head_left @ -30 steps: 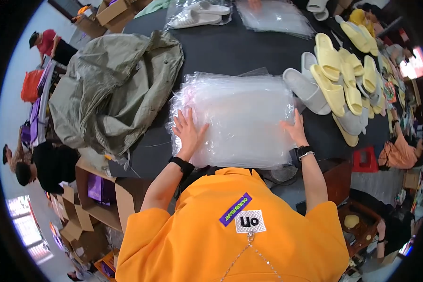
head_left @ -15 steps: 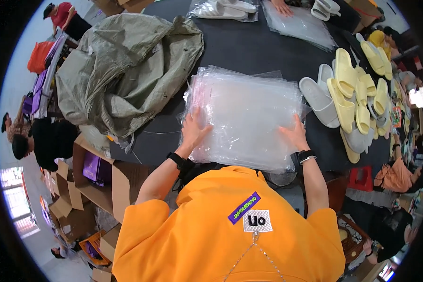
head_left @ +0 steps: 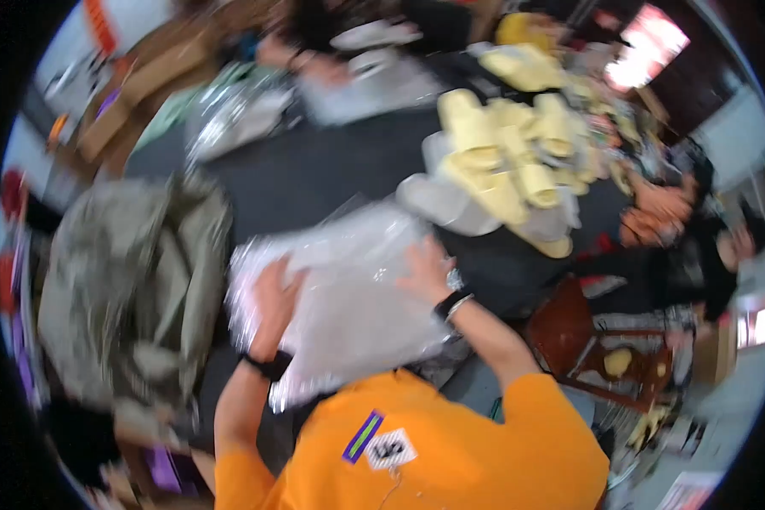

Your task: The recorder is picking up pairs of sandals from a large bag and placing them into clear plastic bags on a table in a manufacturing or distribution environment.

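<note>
Two bare hands rest on a stack of clear plastic bags point(head_left: 348, 306), which lies on the dark table point(head_left: 314, 166) right in front of the person's orange shirt point(head_left: 476, 442). The left hand point(head_left: 274, 297) is spread wide over the left part of the stack, thumb held away from the fingers; the right hand point(head_left: 427, 270) is likewise spread, on the right part of it. Blur hides whether any fingertips curl under the edges. The stack sits at a slant, its right side farther from the body than its left, and its rim looks crinkled and glossy. A black band point(head_left: 268, 366) circles the left wrist, and a dark band point(head_left: 450, 304) the right. To the left of the stack slumps a crumpled grey-green sack point(head_left: 127, 297). Beyond the right hand, yellow slippers point(head_left: 476, 140) are heaped with grey slippers point(head_left: 450, 204), the nearest grey one close to the stack's far right corner. Across the table, a co-worker's hand point(head_left: 327, 72) is at another sheaf of clear plastic point(head_left: 378, 98), beside a shiny bagged item point(head_left: 242, 119). A reddish-brown chair point(head_left: 563, 327) stands off to the right.
</note>
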Demonstrator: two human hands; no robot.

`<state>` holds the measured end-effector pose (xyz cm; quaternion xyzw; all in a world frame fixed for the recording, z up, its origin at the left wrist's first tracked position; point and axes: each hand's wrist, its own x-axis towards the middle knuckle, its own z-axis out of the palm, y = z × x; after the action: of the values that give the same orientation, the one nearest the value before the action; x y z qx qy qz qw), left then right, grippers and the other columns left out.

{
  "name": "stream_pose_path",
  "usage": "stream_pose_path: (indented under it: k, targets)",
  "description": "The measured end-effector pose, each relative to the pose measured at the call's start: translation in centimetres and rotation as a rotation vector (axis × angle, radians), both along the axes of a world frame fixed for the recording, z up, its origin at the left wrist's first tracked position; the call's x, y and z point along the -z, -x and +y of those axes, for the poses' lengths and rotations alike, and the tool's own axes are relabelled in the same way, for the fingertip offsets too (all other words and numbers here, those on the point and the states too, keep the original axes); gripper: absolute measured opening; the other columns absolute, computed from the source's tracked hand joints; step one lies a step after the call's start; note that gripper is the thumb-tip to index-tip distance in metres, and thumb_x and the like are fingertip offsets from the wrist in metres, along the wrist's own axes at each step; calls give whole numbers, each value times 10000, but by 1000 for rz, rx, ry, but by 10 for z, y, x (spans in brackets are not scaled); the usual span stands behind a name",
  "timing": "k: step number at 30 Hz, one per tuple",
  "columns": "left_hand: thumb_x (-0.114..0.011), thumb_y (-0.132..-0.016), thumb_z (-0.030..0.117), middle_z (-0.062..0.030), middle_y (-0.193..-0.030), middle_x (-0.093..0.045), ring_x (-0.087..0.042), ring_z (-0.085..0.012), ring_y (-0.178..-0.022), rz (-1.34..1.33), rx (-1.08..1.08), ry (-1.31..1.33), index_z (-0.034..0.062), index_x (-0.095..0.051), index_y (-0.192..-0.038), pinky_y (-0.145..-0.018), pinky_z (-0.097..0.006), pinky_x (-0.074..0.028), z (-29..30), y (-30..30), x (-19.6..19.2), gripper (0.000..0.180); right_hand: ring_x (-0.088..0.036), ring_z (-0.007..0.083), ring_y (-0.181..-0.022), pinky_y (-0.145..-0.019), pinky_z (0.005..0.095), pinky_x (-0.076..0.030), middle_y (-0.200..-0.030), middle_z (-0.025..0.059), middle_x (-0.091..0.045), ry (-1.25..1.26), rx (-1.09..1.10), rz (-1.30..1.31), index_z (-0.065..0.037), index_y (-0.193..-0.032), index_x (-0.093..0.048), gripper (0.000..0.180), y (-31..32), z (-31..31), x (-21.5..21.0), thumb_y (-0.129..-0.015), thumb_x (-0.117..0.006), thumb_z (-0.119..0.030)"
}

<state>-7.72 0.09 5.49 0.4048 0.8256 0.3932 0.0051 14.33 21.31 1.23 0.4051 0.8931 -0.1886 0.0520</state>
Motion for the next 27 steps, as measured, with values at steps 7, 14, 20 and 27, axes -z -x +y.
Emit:
stream_pose_path:
  k: [7,14,20,27]
  targets:
    - [-550,-815,157,-33,-614,-505,-482,-115,-555,-689,-156,14,-16,-535,-728,-478,-249,-391,-36,54,52,194,-131,365,-1314,-940,684,-134,-1404,164,-221,-475,-326,186,-168,-1248,-441,504,7,-14,20,-765,-544,-267]
    - [-535,-758,78,-117,-863,-486,-497,-185,-750,-387,-308,-55,-34,-477,-919,-651,-315,-419,-59,64,75,204,-160,385,-1300,-987,649,-90,-1399,167,-209,-143,-428,152,-108,-1222,-438,421,19,-40,18,-802,-456,-121]
    - [-588,-709,28,-220,-1252,-383,-395,-368,-1126,352,-53,10,0,-452,-1137,-959,-442,-273,-8,31,-31,450,-156,401,-1296,-981,651,-99,-1387,182,-225,-120,-407,130,-83,-1246,-417,476,29,-39,23,-779,-497,-126]
    - [-643,-741,332,-216,-1342,-297,-244,-396,-1246,234,322,301,57,-300,-1317,-983,-549,-176,57,14,35,725,-140,376,-1306,-992,644,-66,-1390,163,-232,-67,-399,93,-107,-1255,-415,528,30,-50,12,-774,-551,-276]
